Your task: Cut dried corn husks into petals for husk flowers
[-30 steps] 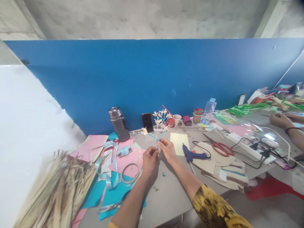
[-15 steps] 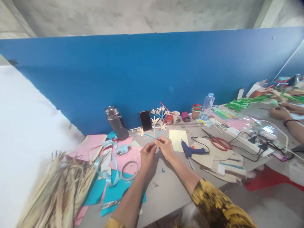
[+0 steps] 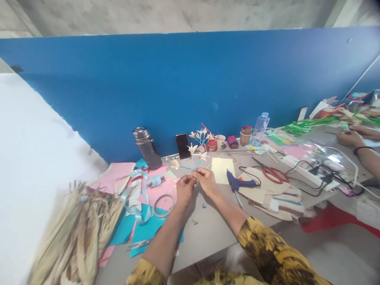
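Probably featherlight, petals fragile, stalks bendable: the flower spray (image 3: 192, 149) rises just beyond the fingertips, and from my remote seat I'd take it low, where its blue stems (image 3: 198, 165) meet. Left hand (image 3: 185, 190) and right hand (image 3: 206, 181) both pinch there. Past the fingers: capped flask (image 3: 147, 148) leftward, capped bottle (image 3: 261, 130) rightward, white cup (image 3: 220, 141) between, contents unclear to me.
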Motion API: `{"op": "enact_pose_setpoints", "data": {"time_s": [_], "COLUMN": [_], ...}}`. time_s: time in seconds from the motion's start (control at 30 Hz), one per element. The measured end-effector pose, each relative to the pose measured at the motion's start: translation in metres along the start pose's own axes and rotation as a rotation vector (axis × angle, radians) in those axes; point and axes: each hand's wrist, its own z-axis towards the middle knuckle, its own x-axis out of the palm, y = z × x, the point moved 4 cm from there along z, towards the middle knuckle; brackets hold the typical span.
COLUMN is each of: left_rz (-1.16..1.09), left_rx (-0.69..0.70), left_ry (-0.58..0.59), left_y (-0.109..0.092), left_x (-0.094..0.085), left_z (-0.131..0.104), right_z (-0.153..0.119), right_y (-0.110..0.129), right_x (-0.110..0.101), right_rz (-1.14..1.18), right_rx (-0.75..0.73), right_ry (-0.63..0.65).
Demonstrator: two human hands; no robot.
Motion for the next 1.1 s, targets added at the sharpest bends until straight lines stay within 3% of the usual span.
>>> {"op": "enact_pose_setpoints", "data": {"time_s": [0.37,0.7,1.1], "left_rz": [0.079,0.103,0.025], "left_rx": [0.064,0.026,0.0], "left_ry": [-0.043,-0.041,-0.002], "left_y": [-0.003,-0.001,0.006], "left_x": [-0.002,-0.002,0.0], "left_z": [-0.002,-0.003,-0.003], "right_z": [0.003,-0.001,-0.002], "right_y": [0.0,0.011,0.003], "right_x": [0.002,0.002,0.004], "right_rz": [0.056,0.087,0.233], "right_rx": [0.021,0.065,0.154], "right_ry": [0.009,-0.003,-0.069]}}
